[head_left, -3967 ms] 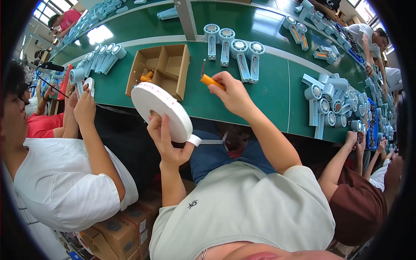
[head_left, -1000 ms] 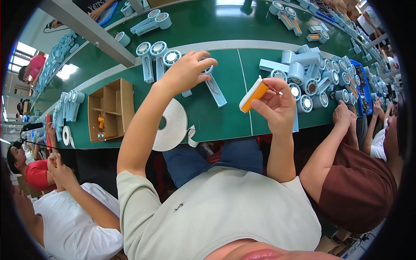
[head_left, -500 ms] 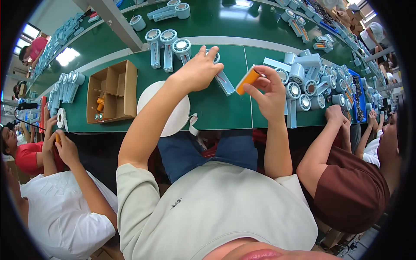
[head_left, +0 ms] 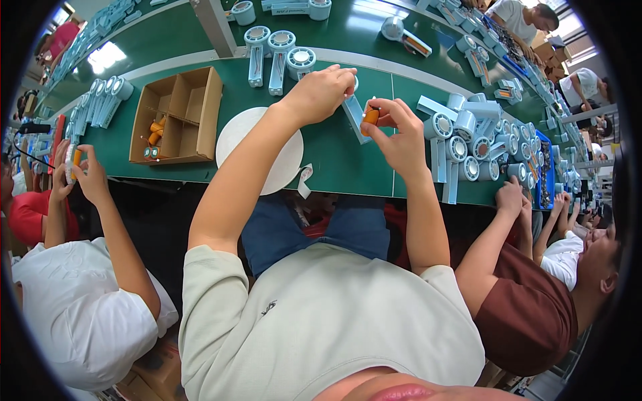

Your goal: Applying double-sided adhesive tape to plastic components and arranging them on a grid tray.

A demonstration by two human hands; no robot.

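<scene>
My right hand (head_left: 401,137) pinches an orange cylindrical battery (head_left: 370,122) between thumb and fingers, just over the lower end of a light-blue handheld fan (head_left: 354,115). That fan lies slanted on the green bench, its long handle trough toward me. My left hand (head_left: 324,93) reaches across to its round head, fingers drawn together at the rim; they hide most of the head. Left of them stand several similar fans (head_left: 301,61) with open handles. Below my left forearm is a large white tape roll (head_left: 234,144), its loose end (head_left: 305,180) curling at the bench edge.
A divided cardboard box (head_left: 212,113) with orange batteries stands to the left. On the right is a heap of light-blue fans (head_left: 461,127) beside a blue tray (head_left: 547,154). Co-workers sit close on both sides, their hands at the bench. A grey metal post (head_left: 212,27) rises behind.
My left hand's fingers, spread before, have drawn together at the fan head. My right hand has brought the battery left and turned it, over the fan's handle. The view has shifted slightly.
</scene>
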